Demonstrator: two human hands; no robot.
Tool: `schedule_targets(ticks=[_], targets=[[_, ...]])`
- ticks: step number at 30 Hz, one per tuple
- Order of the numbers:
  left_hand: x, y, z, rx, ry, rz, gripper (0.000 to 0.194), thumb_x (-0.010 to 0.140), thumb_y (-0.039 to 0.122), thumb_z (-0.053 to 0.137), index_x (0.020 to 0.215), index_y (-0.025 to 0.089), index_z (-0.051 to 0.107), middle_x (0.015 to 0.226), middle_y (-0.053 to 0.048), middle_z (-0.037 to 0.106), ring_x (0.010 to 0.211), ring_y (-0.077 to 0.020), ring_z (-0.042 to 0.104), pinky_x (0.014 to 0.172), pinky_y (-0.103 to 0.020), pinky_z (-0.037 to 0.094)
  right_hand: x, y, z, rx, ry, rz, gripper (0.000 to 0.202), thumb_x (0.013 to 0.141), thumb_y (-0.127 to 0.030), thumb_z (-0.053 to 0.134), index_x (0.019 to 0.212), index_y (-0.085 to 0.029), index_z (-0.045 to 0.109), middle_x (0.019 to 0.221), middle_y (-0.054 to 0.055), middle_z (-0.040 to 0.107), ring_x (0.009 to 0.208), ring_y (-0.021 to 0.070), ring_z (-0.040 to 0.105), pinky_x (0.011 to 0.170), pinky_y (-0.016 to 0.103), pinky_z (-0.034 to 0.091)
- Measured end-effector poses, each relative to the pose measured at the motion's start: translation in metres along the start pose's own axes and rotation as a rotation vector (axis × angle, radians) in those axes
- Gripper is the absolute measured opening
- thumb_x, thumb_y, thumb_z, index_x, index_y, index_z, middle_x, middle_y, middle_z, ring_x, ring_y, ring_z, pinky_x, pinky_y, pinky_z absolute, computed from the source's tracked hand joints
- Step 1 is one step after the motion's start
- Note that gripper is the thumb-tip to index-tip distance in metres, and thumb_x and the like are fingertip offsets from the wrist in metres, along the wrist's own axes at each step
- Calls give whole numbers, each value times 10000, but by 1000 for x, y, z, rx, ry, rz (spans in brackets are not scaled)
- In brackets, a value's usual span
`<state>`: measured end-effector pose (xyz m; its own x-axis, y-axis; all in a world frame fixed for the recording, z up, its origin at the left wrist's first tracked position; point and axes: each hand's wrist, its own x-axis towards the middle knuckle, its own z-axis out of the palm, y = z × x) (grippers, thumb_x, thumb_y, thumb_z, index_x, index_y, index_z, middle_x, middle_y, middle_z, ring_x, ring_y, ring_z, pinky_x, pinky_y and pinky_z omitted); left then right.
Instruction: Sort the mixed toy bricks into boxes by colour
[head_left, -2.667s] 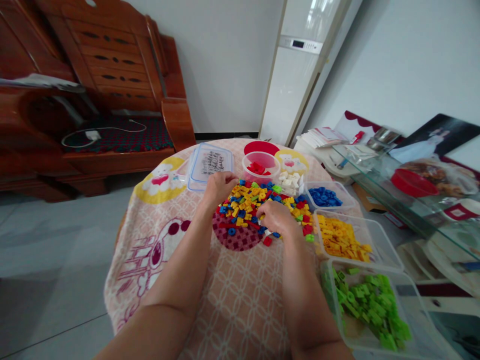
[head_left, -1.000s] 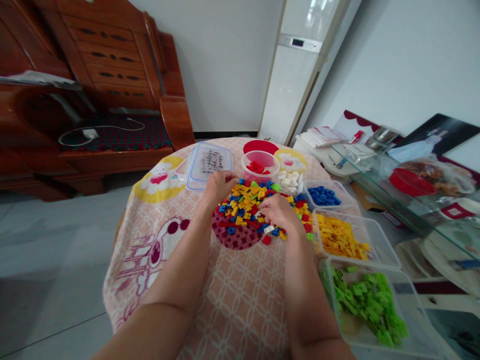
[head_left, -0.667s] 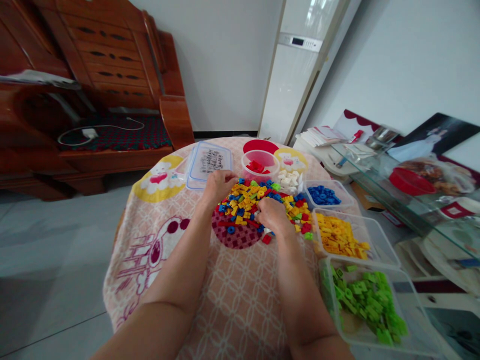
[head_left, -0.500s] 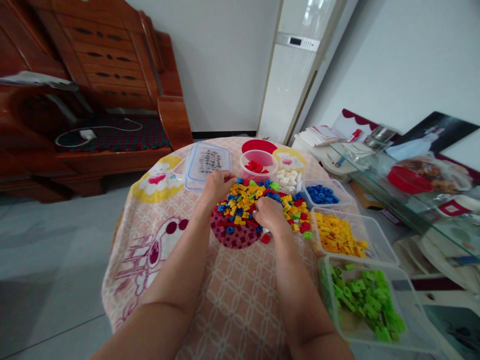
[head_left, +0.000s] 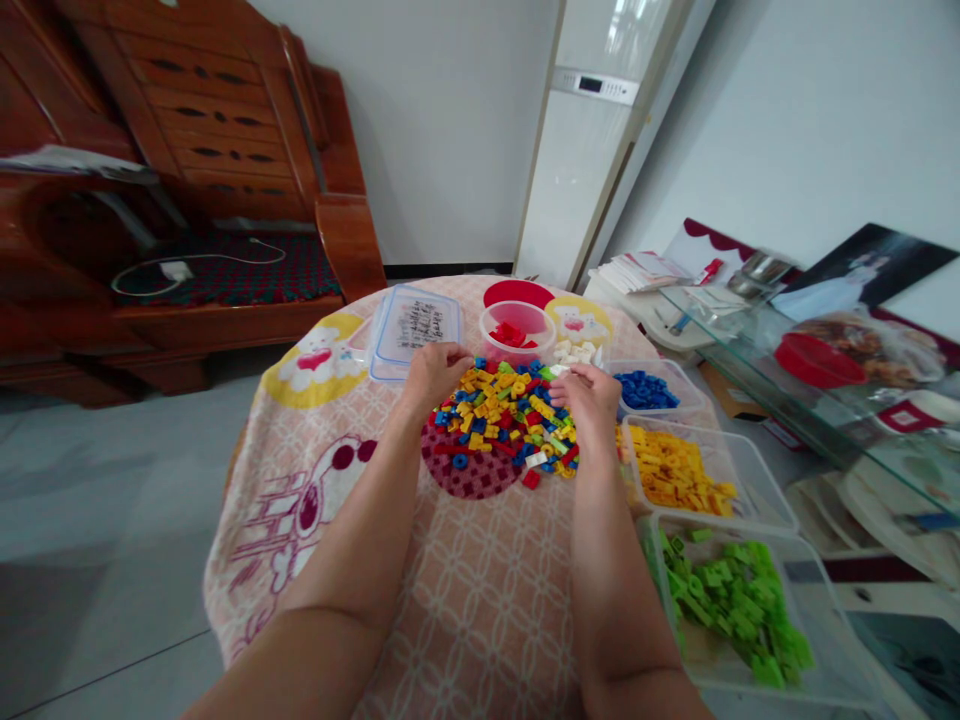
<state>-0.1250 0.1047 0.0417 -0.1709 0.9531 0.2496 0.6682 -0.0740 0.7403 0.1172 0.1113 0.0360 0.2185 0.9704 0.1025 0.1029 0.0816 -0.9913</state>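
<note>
A heap of mixed toy building bricks point(head_left: 487, 405) in yellow, blue, red and green lies mid-table. My left hand point(head_left: 433, 375) rests at its left edge, fingers curled together; whatever they may hold is hidden. Over the heap's right side, my right hand point(head_left: 592, 398) has its fingers closed around what looks like a white brick point(head_left: 559, 370). Just beyond those fingers is a small pile of white bricks point(head_left: 579, 352). One loose white brick point(head_left: 535, 460) and a red brick point(head_left: 531, 480) lie near the heap's front edge.
Behind the heap stands a round tub point(head_left: 517, 308) with red bricks. Along the right are clear boxes of blue bricks point(head_left: 645, 390), yellow bricks point(head_left: 675, 470) and green bricks point(head_left: 739, 600). Stacked lids point(head_left: 416, 330) lie at back left, and a glass shelf point(head_left: 810, 385) stands to the right.
My right hand has moved right and away from me, from the middle of the heap to beside the white pile, uncovering bricks beneath it. My left hand stays put.
</note>
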Motion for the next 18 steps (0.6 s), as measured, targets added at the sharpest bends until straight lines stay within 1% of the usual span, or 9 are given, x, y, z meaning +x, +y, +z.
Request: schedule_targets(ticks=[3,4,6,8,10,13,15,16,18], targets=[[0,-1,0,8,-2,-1,297,814,349,600,902,185,831,774,-56,775,741,-211,674,716,-304,487,11,8,-5,177,208,-65,489,692,-369,684,1113,-120,696,735,22,738,691,207,754,649,323,651],[0,-1,1,11,-2,0,298,816,351,598,903,186,830,773,-56,775,741,-211,673,718,-306,487,14,10,-7,199,241,-90,537,683,-368,684,1158,-117,690,781,29,750,747,218,765,695,349,661],[1,-2,1,16,0,-1,301,816,353,596,902,184,829,775,-58,775,739,-212,672,722,-309,487,17,12,-12,188,248,-125,582,681,-370,674,1204,-114,687,846,48,763,825,238,772,753,388,665],[1,-2,2,20,-1,-3,302,814,355,596,902,183,829,779,-61,775,737,-212,673,723,-310,486,17,11,-15,135,209,-119,547,691,-370,660,1172,-112,709,834,60,767,821,248,772,746,390,665],[0,-1,2,18,-6,0,304,815,354,594,903,182,829,785,-63,776,742,-214,677,721,-309,486,14,7,-17,70,152,-80,468,704,-367,649,1091,-120,737,774,61,764,739,238,763,670,353,657],[-1,1,1,18,-9,2,303,819,346,594,910,176,829,797,-65,782,753,-215,682,725,-304,490,5,-1,-16,-39,-1,-29,371,712,-369,654,976,-130,758,678,44,745,578,192,709,513,267,588],[-1,1,-1,21,-5,-3,296,819,335,600,913,173,829,805,-63,787,759,-213,684,730,-298,495,-1,-6,-15,-101,-110,-27,341,722,-385,662,927,-132,761,631,30,725,507,162,666,450,224,529],[-1,2,-1,23,-2,-3,289,820,330,604,913,173,829,804,-60,788,762,-211,684,731,-294,497,-3,-8,-15,-126,-142,-34,333,729,-395,660,908,-133,761,617,25,718,486,152,650,435,212,508],[-1,5,0,22,0,14,270,821,320,615,899,169,825,777,-51,781,762,-208,684,720,-283,498,-4,-10,-15,-157,-145,-52,329,746,-415,648,877,-135,761,596,20,709,459,142,629,420,204,485]])
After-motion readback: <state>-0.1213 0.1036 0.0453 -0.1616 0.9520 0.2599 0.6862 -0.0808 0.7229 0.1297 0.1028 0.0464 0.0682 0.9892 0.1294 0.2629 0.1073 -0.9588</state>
